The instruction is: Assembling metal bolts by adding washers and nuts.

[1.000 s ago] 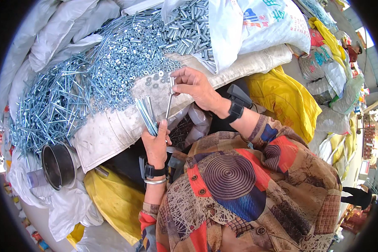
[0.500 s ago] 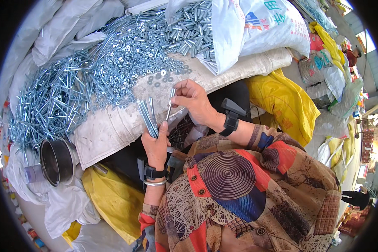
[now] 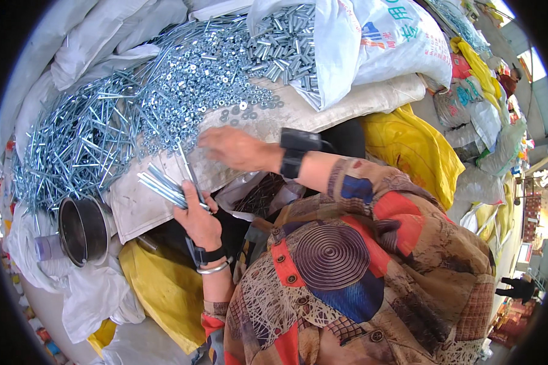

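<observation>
My left hand (image 3: 200,222) is closed around a bundle of thin silvery metal rods (image 3: 161,187), which fan out toward the upper left. One separate rod (image 3: 185,159) stands up from beside the thumb, apart from the bundle. My right hand (image 3: 236,149) is over the pale cloth (image 3: 164,176), just right of that rod's tip and near the lower edge of a heap of small nuts (image 3: 182,91). Motion smears its fingers, so whether they hold anything is unclear. Several flat washers (image 3: 234,112) lie on the cloth beyond it.
Long loose rods (image 3: 79,134) are piled at the left. Short metal tubes (image 3: 284,45) spill from a white woven sack (image 3: 396,45) at the far side. A dark round pan (image 3: 84,232) stands at the lower left. Yellow sacks (image 3: 411,152) lie at the right; a person (image 3: 517,288) stands in the distance.
My right hand has left the rod it was pinching near a short tube and moved left toward the nuts. My left hand has shifted left and lower, tilting the rods leftward.
</observation>
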`<control>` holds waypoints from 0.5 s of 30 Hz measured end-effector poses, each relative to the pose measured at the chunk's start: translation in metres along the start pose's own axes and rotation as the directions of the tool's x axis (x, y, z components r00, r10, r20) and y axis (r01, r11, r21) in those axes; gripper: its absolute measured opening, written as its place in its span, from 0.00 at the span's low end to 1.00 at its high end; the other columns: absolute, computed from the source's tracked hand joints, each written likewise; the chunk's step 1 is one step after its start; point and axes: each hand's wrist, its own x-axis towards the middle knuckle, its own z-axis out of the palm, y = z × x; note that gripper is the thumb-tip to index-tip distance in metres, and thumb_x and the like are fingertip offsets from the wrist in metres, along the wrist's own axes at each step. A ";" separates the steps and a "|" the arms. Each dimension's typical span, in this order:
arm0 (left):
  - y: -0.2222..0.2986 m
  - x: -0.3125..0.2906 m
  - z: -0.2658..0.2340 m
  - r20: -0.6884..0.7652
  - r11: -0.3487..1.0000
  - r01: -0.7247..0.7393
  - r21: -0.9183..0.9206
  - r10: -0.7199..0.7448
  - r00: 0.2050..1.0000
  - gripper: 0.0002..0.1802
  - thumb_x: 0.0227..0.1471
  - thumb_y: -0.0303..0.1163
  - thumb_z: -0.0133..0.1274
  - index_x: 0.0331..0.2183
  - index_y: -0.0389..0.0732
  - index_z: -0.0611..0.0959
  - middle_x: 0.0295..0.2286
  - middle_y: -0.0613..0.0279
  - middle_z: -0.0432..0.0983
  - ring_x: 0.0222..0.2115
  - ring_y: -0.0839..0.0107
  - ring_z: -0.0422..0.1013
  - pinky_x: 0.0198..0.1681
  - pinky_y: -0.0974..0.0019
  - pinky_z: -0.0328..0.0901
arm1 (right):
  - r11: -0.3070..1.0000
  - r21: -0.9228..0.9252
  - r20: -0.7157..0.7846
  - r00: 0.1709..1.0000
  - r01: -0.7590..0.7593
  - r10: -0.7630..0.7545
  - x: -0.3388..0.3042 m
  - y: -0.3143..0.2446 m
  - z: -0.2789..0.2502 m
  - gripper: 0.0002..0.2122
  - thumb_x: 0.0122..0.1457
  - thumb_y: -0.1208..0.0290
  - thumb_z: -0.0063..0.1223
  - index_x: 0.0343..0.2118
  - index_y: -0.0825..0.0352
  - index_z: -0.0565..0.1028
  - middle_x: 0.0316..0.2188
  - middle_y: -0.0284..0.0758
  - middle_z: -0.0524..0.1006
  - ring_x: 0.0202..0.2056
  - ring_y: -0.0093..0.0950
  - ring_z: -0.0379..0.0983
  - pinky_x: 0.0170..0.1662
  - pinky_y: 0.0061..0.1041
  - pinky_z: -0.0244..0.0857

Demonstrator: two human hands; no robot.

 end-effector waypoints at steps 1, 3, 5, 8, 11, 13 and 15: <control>0.003 0.001 -0.002 -0.012 1.000 -0.009 0.000 0.009 1.000 0.16 0.56 0.40 0.50 0.25 0.37 0.70 0.15 0.62 0.67 0.11 0.78 0.60 0.12 0.76 0.54 | 0.987 -0.110 0.050 0.992 0.121 -0.116 0.005 -0.002 0.007 0.16 0.56 0.64 0.49 0.43 0.69 0.70 0.43 0.42 0.71 0.46 0.42 0.66 0.49 0.36 0.59; 0.006 0.001 -0.001 -0.021 1.000 -0.016 0.000 0.016 1.000 0.16 0.56 0.40 0.50 0.25 0.38 0.70 0.15 0.63 0.67 0.11 0.78 0.61 0.12 0.76 0.54 | 0.943 -0.244 0.183 0.966 0.225 -0.183 0.010 0.002 0.019 0.19 0.56 0.62 0.50 0.47 0.69 0.69 0.52 0.43 0.65 0.55 0.39 0.57 0.58 0.36 0.49; 0.008 0.002 -0.003 -0.032 1.000 0.005 -0.018 -0.005 0.999 0.16 0.56 0.39 0.50 0.25 0.38 0.70 0.15 0.63 0.66 0.11 0.77 0.60 0.12 0.76 0.55 | 0.918 -0.300 0.176 0.961 0.260 -0.214 0.005 0.008 0.024 0.20 0.56 0.61 0.50 0.48 0.69 0.68 0.53 0.43 0.64 0.56 0.39 0.56 0.59 0.37 0.48; 0.001 0.006 -0.013 0.018 1.000 -0.004 -0.014 0.004 1.000 0.15 0.56 0.39 0.50 0.26 0.38 0.70 0.15 0.64 0.66 0.11 0.77 0.61 0.12 0.75 0.55 | 0.864 -0.404 0.171 0.953 0.300 -0.251 -0.008 0.014 0.016 0.19 0.56 0.60 0.48 0.47 0.67 0.69 0.53 0.43 0.64 0.56 0.40 0.57 0.59 0.37 0.47; 0.001 0.006 -0.013 0.001 1.000 0.024 -0.018 -0.024 1.000 0.15 0.56 0.38 0.50 0.26 0.38 0.70 0.15 0.64 0.66 0.11 0.77 0.61 0.12 0.75 0.55 | 0.828 -0.508 0.178 0.970 0.236 -0.167 -0.020 0.019 -0.014 0.19 0.56 0.61 0.48 0.47 0.65 0.70 0.54 0.43 0.63 0.56 0.39 0.56 0.60 0.37 0.46; 0.001 0.006 -0.012 -0.008 0.999 0.029 -0.028 -0.030 1.000 0.15 0.56 0.38 0.50 0.26 0.38 0.70 0.15 0.64 0.66 0.11 0.77 0.61 0.11 0.75 0.55 | 0.810 -0.560 0.190 0.979 0.173 -0.078 -0.023 0.025 -0.038 0.20 0.55 0.63 0.49 0.49 0.65 0.69 0.54 0.42 0.62 0.58 0.39 0.54 0.60 0.38 0.45; 0.001 0.005 -0.007 -0.008 0.999 0.036 -0.036 -0.037 0.999 0.14 0.55 0.38 0.50 0.25 0.38 0.70 0.15 0.63 0.66 0.11 0.77 0.61 0.11 0.75 0.55 | 0.802 -0.590 0.066 0.984 -0.096 0.166 -0.026 0.030 -0.061 0.18 0.53 0.68 0.48 0.47 0.65 0.70 0.48 0.41 0.66 0.54 0.39 0.57 0.57 0.37 0.49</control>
